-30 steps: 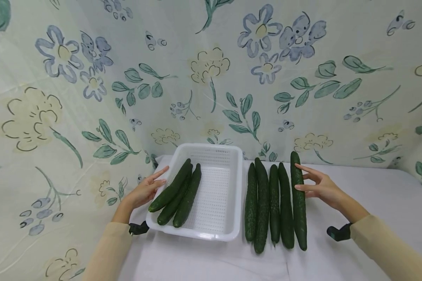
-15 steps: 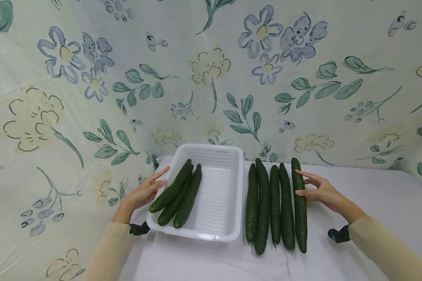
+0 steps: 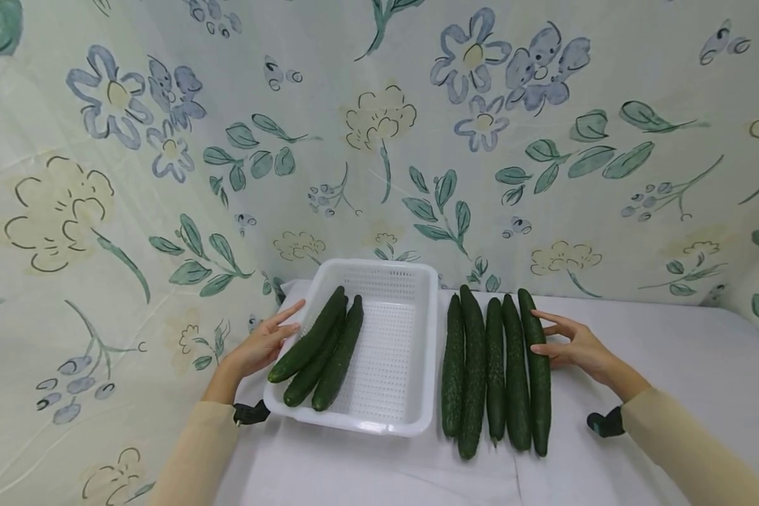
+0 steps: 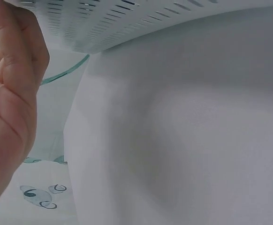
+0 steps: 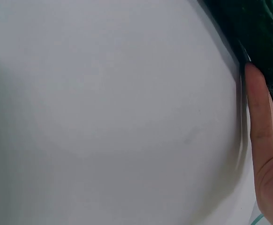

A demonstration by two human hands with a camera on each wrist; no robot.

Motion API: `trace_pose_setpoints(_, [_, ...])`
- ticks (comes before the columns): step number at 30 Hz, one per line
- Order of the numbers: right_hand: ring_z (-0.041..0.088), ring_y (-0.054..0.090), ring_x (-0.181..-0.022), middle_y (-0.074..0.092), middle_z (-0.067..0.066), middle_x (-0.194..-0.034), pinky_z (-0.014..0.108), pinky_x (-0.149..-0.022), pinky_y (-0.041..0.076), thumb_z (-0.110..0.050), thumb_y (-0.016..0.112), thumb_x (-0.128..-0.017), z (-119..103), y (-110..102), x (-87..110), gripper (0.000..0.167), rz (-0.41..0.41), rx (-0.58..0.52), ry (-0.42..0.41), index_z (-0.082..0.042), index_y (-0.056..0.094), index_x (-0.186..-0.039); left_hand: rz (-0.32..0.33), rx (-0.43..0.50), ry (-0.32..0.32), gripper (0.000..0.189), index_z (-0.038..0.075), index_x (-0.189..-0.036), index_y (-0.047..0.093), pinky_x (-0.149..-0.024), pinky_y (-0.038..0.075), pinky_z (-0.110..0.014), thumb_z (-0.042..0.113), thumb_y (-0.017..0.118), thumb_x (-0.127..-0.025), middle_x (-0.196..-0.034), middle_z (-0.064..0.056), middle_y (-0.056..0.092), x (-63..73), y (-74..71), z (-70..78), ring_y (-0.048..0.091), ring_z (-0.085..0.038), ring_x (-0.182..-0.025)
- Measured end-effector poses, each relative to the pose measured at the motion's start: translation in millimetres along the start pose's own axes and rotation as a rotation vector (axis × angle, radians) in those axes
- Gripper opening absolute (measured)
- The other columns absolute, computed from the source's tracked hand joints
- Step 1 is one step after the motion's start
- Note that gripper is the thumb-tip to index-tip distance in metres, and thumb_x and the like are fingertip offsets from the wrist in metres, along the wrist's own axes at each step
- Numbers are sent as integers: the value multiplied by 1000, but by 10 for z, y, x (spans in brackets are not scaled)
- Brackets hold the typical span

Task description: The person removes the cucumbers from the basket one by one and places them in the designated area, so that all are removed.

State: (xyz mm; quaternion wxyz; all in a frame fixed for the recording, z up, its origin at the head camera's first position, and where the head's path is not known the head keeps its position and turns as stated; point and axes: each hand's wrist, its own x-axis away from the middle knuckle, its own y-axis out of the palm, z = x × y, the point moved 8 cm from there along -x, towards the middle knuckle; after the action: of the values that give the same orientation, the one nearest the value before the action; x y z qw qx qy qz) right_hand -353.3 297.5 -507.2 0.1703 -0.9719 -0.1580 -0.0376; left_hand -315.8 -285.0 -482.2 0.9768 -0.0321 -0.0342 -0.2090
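Note:
A white plastic basket (image 3: 386,426) stands at the middle of the table in the head view, with 3 dark green cucumbers (image 3: 338,358) lying slanted along its left side. At the basket's left rim my left hand (image 3: 259,348) grips the edge; in the left wrist view, its fingers (image 4: 21,44) reach up to the basket's slotted side (image 4: 127,14). To the right, my right hand (image 3: 575,344) holds the rightmost cucumber (image 3: 540,400) of a row, thumb and a finger on top. The right wrist view shows a finger (image 5: 261,103) against that cucumber's side.
Several more cucumbers (image 3: 472,379) lie side by side between the basket and the held one. White cloth (image 3: 658,351) covers the table. A floral curtain (image 3: 379,140) hangs close behind and at the left.
My right hand has drawn the rightmost cucumber slightly toward me and turned its far end left, closer against the row. The left hand and basket have stayed put.

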Motion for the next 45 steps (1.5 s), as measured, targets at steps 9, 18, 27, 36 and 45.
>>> trace_pose_setpoints(9, [23, 68, -86, 37, 37, -139, 43, -71, 58, -17, 78, -88, 5, 11, 3, 85, 7, -11, -18, -8, 29, -157, 11, 0, 9, 57, 28, -160, 24, -47, 37, -20, 19, 47, -108, -70, 3, 53, -5, -8, 16, 39, -5, -45])
trace_pose_setpoints(18, [23, 68, -86, 35, 39, -139, 42, -72, 58, -18, 77, -90, 55, 17, 4, 85, 2, -2, 5, -6, 26, -157, 17, 4, -1, 57, 29, -160, 25, -43, 35, -19, 20, 47, -108, -60, 4, 46, -1, -7, -8, 37, -4, -41])
trace_pose_setpoints(27, [27, 67, -91, 36, 40, -139, 43, -74, 58, -19, 76, -90, 7, 19, 2, 84, -5, 54, 2, -4, 27, -157, 36, -19, -10, 57, 31, -159, 26, -42, 34, -19, 23, 49, -107, -56, 8, 44, 4, -18, -5, 36, -3, -40])
trace_pose_setpoints(36, [22, 65, -89, 42, 33, -129, 41, -72, 58, -18, 76, -90, -7, 7, 22, 79, 5, 86, -15, 0, 32, -153, 46, -28, -13, 58, 30, -159, 26, -42, 34, -19, 24, 50, -107, -57, 7, 43, 8, -10, 19, 36, -3, -40])
trace_pose_setpoints(45, [22, 65, -88, 48, 32, -123, 43, -71, 58, -17, 76, -90, -19, -36, 16, 78, 23, 79, -23, 2, 33, -153, 47, -8, -21, 58, 30, -159, 26, -43, 36, -18, 22, 50, -107, -60, 5, 46, 4, 0, 9, 39, -3, -42])
